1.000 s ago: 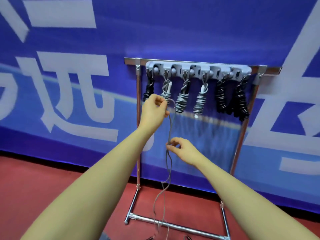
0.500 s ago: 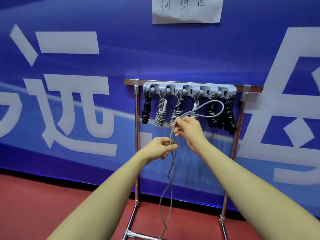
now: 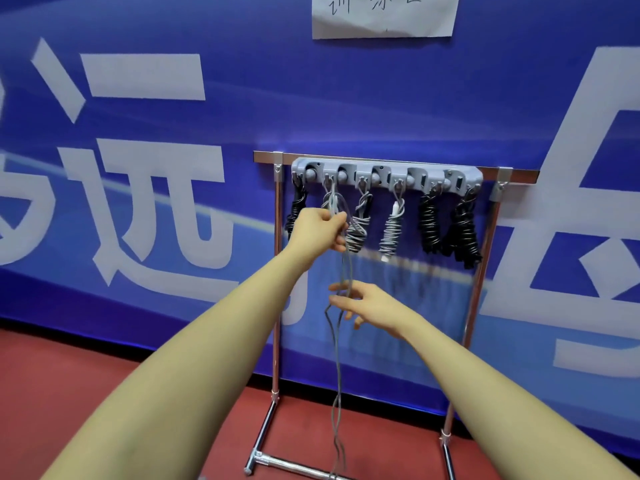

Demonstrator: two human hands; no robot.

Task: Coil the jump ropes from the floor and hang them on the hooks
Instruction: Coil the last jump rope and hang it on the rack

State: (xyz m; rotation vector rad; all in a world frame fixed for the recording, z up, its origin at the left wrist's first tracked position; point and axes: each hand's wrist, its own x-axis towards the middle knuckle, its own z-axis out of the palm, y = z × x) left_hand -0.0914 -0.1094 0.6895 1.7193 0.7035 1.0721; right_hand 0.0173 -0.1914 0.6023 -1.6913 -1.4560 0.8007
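A grey jump rope (image 3: 337,375) hangs in two long strands from my left hand (image 3: 317,230) down toward the red floor. My left hand is closed on the rope's upper loops, just below the second hook of the grey hook rail (image 3: 386,174). Lower down, my right hand (image 3: 363,301) touches the hanging strands with its fingers spread, thumb and forefinger lightly around them. Coiled ropes hang on the rail: black ones (image 3: 446,226) at the right and far left, grey ones (image 3: 391,230) in the middle.
The rail sits on a chrome stand (image 3: 277,306) with feet on the red floor (image 3: 104,393). Behind it is a blue banner wall (image 3: 173,168) with white characters and a paper sign (image 3: 381,15) at the top.
My left hand rose from mid-height to the hooks with the rope's top. My right hand dropped from beside the rail to the hanging strands and loosened its fingers.
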